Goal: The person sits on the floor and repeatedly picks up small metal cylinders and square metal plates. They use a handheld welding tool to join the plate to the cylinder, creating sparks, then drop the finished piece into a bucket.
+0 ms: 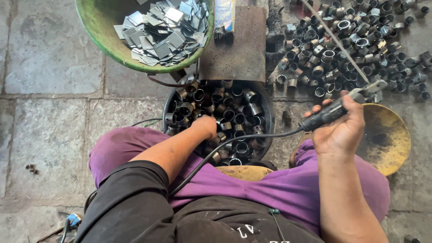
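My left hand (205, 126) reaches down into a black bucket (268, 113) full of short metal tube rings (234, 114); its fingers are curled among the rings, and I cannot tell whether one is gripped. My right hand (343, 130) is closed around the black handle of a welding electrode holder (330, 111), whose thin rod (335, 38) slants up to the left over the floor. A black cable (234, 143) runs from the holder across my purple-trousered lap.
A green basin (96, 31) of small square metal plates (164, 29) sits at the top. A rusty steel block (236, 49) stands behind the bucket. Several loose rings (355, 45) lie piled at the top right. A yellowed round bowl (391, 135) sits beside my right knee.
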